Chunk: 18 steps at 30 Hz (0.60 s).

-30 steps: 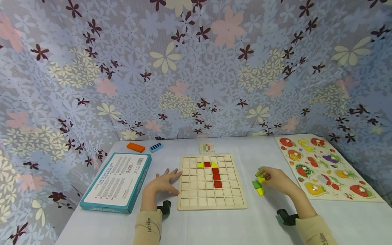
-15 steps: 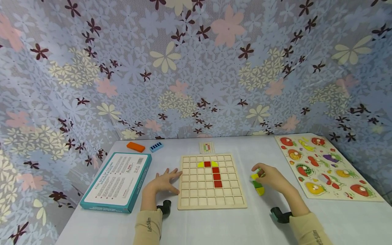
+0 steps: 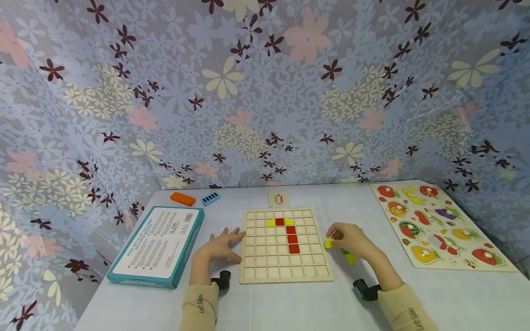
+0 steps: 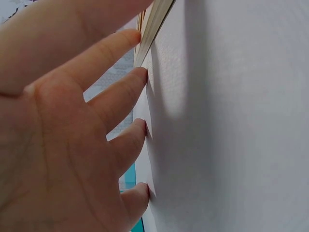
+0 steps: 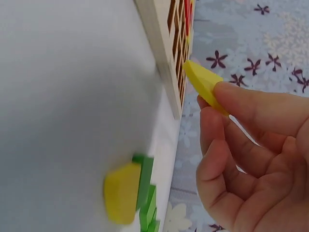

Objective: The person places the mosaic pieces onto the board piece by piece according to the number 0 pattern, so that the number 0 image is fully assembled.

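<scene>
A wooden grid board (image 3: 285,279) lies mid-table, with several red square tiles (image 3: 292,239) and two yellow rounded tiles (image 3: 270,222) in its cells. My left hand (image 3: 218,247) has its fingers spread, touching the board's left edge; its palm (image 4: 63,140) fills much of the left wrist view. Between thumb and fingers, my right hand (image 3: 352,239) pinches a yellow tile (image 5: 205,83), held just beside the board's right edge. Below that hand, a loose yellow tile (image 5: 121,193) and several green tiles (image 5: 147,208) lie on the table, partly hidden in the head view.
A teal-edged box (image 3: 157,243) lies at the left. Behind it are an orange block (image 3: 182,198) and a blue block (image 3: 211,198). A small pattern card (image 3: 279,199) lies behind the grid board. At the right is a fruit puzzle board (image 3: 451,257). Floral fabric rises behind the table.
My right hand has picked up a yellow tile from the loose tiles and carried it left to the board's right edge. The left hand has stayed put.
</scene>
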Available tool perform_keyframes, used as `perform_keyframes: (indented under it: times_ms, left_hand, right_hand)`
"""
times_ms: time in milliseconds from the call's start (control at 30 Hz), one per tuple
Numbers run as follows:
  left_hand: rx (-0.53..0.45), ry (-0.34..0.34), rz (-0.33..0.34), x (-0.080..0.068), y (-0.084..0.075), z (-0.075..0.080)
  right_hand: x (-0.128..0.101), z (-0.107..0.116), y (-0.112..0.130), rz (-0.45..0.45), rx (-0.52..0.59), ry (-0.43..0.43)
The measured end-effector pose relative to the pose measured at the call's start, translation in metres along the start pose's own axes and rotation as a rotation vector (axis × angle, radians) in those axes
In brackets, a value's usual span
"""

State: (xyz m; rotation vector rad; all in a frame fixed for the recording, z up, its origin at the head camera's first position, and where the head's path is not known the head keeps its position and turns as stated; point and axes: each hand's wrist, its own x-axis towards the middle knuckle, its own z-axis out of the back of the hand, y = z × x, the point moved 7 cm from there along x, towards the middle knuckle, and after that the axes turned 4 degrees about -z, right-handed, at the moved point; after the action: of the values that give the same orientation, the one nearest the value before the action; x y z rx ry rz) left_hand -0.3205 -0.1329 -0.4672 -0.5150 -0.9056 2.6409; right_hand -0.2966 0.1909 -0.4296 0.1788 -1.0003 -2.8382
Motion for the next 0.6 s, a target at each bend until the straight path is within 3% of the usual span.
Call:
perform_keyframes:
  times_ms: [300,600]
  left_hand:
    - [-0.003,-0.001,-0.003,0.000,0.000,0.000]
    - [-0.008,-0.002,0.004,0.000,0.001,0.000]
  right_hand:
    - [0.003,-0.013,0.014,0.016,0.057,0.030]
    - [0.006,-0.022,0.022,0.034,0.025,0.040]
